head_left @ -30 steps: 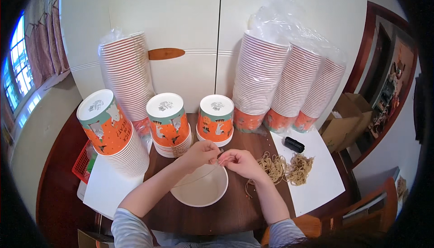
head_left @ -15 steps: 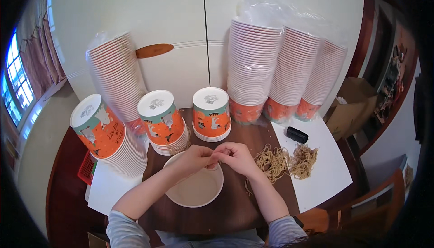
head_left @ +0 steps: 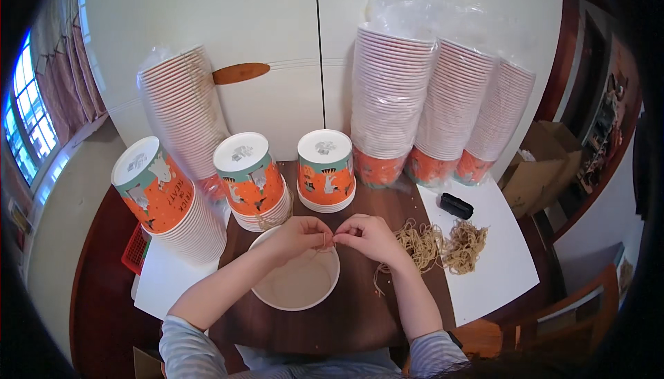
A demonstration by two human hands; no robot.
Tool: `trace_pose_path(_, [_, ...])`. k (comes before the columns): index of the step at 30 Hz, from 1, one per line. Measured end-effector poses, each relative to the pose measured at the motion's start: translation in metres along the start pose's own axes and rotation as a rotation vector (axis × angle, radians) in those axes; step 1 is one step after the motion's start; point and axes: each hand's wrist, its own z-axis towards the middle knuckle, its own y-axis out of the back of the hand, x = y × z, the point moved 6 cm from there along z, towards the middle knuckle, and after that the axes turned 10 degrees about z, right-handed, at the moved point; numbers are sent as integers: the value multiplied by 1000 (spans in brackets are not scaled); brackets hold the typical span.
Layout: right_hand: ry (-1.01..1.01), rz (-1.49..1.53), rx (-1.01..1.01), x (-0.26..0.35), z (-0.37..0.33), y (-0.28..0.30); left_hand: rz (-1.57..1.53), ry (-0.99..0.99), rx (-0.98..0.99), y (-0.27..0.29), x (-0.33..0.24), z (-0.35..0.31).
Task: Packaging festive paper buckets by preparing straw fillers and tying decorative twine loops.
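Note:
My left hand (head_left: 304,236) and right hand (head_left: 365,236) meet over the far rim of an open paper bucket (head_left: 294,290), which stands upright with its pale inside showing. Both have their fingertips pinched on a thin string (head_left: 319,249), only a short bit of which shows; the rest is hidden by the fingers. Just right of my right hand lies a loose heap of tan twine (head_left: 419,249), with a second twine bundle (head_left: 465,246) beside it. Tan strands also hang by an upside-down stack of orange paper buckets (head_left: 250,189) beyond my left hand.
Another upturned bucket stack (head_left: 326,180) stands beyond my hands, and a taller one (head_left: 158,189) leans at the left. Plastic-wrapped bucket stacks (head_left: 392,95) rise along the back on both sides. A black oblong object (head_left: 456,206) lies on white board (head_left: 494,268) at the right.
My hands have drawn slightly apart, the right one moving a little rightward, and a gap with string shows between the fingertips. The whole view has shifted slightly.

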Motion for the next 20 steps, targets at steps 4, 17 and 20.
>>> trace_pose_path(4, [51,-20,-9,5,0,0,-32,-16,-13,-1,0,2])
trace_pose_path(17, [65,-17,-85,8,-5,12,-43,36,-14,1,2,2])
trace_pose_path(20, [63,-51,-92,9,-6,20,-44,72,-12,4,7,1])
